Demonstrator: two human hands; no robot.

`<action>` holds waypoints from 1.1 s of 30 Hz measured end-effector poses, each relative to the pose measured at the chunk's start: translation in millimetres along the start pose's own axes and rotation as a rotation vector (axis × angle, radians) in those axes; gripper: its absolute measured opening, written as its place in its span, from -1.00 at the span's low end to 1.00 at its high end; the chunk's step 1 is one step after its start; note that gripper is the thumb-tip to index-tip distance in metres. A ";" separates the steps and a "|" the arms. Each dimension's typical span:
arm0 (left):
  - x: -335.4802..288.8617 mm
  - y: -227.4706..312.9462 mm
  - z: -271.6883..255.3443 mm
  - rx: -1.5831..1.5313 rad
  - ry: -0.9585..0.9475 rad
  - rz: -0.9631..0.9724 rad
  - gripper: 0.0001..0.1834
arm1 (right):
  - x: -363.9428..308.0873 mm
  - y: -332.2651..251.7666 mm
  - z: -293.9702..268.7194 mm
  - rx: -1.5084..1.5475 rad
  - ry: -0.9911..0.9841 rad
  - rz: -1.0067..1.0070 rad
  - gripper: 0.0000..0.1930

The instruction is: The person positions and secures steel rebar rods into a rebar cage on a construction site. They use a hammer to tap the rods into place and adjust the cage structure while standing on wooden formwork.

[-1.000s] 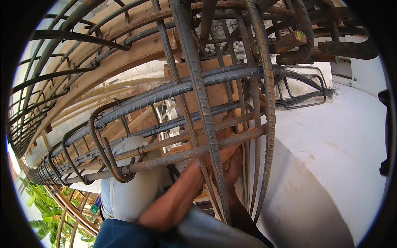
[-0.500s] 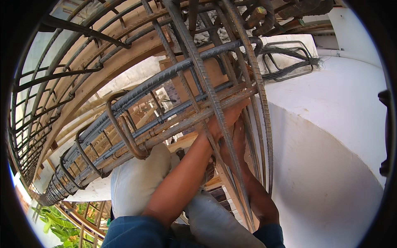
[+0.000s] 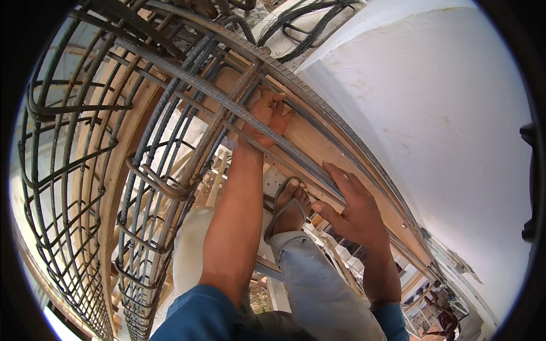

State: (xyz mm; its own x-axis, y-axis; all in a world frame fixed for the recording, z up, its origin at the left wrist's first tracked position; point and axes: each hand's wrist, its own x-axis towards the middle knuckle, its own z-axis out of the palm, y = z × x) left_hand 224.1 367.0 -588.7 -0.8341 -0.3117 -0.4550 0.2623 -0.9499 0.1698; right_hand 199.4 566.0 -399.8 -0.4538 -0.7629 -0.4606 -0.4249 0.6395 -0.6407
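My left hand (image 3: 272, 118) reaches in among the steel bars. A ribbed rebar (image 3: 227, 103) crosses in front of it and hides part of the palm. Its fingers look loosely bent and apart, with nothing seen in them. Farther right and nearer to me, my right hand (image 3: 358, 215) has its fingers stretched and the thumb spread. It is beside the lower end of that rebar; whether it touches the bar I cannot tell. A wooden board (image 3: 318, 139) lies behind the bars next to both hands.
A rebar cage (image 3: 162, 184) with bent stirrups runs down the left, beside a curved lattice of bars (image 3: 54, 187). A white curved wall (image 3: 432, 108) stands at right. Black wire (image 3: 313, 31) lies coiled at the top. My sandalled foot (image 3: 290, 207) rests below the bars.
The view has turned and shifted. My hands, close together among the upright bars before, are now apart, the right one nearer to me with its fingers spread. The crossing bars now slant down to the right.
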 end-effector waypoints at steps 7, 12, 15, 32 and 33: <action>4.4 17.6 13.7 0.227 0.189 -0.088 -0.96 | 7.4 5.3 29.1 -0.108 0.278 0.001 -0.46; 4.5 12.2 14.4 0.199 0.272 -0.062 -0.96 | 7.7 4.0 28.6 -0.086 0.367 0.083 -0.57; 3.4 11.9 12.9 0.176 0.180 -0.067 -0.95 | 12.3 1.8 24.9 -0.020 0.327 0.108 -0.59; -5.9 26.3 21.2 0.070 0.153 -0.101 -0.67 | 128.3 39.2 24.0 -0.283 0.061 -0.064 -0.42; -7.2 26.0 22.0 0.066 0.191 -0.103 -0.65 | 135.0 42.6 27.8 -0.324 0.052 -0.031 -0.44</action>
State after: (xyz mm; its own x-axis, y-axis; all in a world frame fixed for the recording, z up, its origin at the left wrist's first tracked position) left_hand 226.3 345.0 -561.8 -0.7462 -0.2179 -0.6290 0.1431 -0.9753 0.1681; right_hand 141.9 487.6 -506.3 -0.4727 -0.7821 -0.4060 -0.6627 0.6192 -0.4213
